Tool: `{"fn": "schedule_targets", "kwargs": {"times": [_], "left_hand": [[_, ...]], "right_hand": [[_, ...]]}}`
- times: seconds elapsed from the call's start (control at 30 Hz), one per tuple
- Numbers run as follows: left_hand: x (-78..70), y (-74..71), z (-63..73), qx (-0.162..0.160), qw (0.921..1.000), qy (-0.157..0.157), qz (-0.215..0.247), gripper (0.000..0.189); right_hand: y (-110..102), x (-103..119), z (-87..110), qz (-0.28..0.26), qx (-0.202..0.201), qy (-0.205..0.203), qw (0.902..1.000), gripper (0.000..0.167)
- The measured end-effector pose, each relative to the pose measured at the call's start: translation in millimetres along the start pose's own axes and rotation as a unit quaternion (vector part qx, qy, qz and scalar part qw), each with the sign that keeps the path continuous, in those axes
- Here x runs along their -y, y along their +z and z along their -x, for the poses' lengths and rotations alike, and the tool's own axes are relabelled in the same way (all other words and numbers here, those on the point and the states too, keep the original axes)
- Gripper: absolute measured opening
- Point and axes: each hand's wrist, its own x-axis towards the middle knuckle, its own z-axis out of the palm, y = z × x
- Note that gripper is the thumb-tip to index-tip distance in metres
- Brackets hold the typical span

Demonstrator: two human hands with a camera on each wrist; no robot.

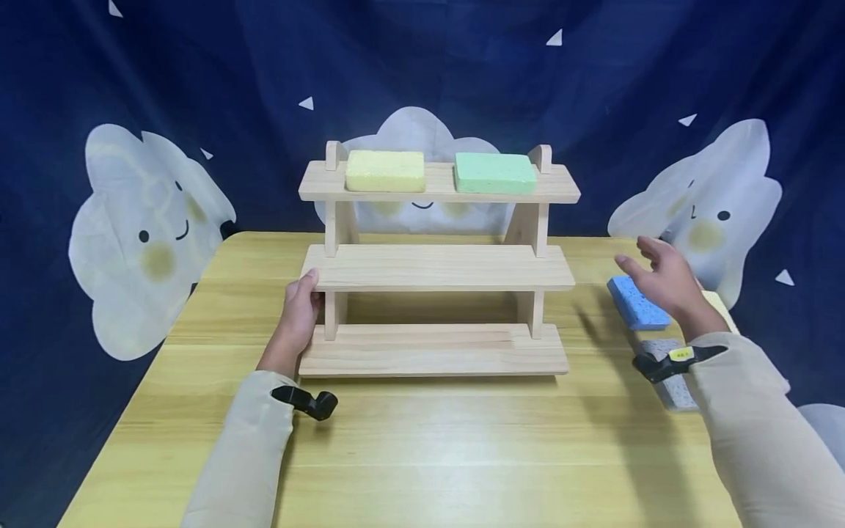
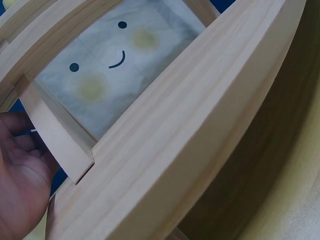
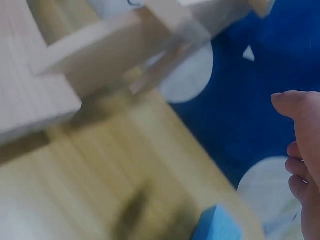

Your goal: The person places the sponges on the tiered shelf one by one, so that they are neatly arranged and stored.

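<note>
A three-tier wooden display shelf (image 1: 439, 268) stands on the table, a yellow sponge (image 1: 385, 172) and a green sponge (image 1: 495, 174) lying side by side on its top tier. My left hand (image 1: 300, 315) grips the shelf's left side, thumb at the end of the middle tier. In the left wrist view the fingers reach behind the side upright (image 2: 60, 132). Raised over the table's right side, my right hand (image 1: 667, 282) holds nothing, its fingers loosely bent and thumb apart. Below it lies a blue sponge (image 1: 635, 304), partly covered by the hand in the head view.
A grey sponge (image 1: 680, 394) lies nearer than the blue one, partly behind the right wrist. Beyond the right forearm shows a pale yellow block (image 1: 721, 309). The wooden table (image 1: 422, 455) ends at a dark blue cloth (image 1: 422, 66) with cloud faces.
</note>
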Motion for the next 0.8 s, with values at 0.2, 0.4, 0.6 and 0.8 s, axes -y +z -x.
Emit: {"fn": "schedule_targets", "kwargs": {"times": [0.2, 0.4, 0.6, 0.8], "left_hand": [[-0.3, 2.1, 1.1, 0.004, 1.0000, -0.007, -0.001, 0.057], [-0.5, 3.3, 0.4, 0.002, 1.0000, -0.005, 0.000, 0.056], [-0.1, 2.2, -0.8, 0.001, 1.0000, -0.002, -0.006, 0.057], [-0.2, 0.6, 0.1, -0.004, 1.0000, -0.003, -0.004, 0.056]], "right_hand": [[7, -35, 12.0, 0.016, 0.001, 0.052, 0.9985, 0.084], [12, -59, 22.6, 0.033, 0.005, 0.096, 0.9948, 0.086], [20, -71, 27.1, 0.061, -0.001, 0.124, 0.9905, 0.087], [32, -79, 29.9, 0.062, -0.014, 0.133, 0.9891, 0.085]]}}
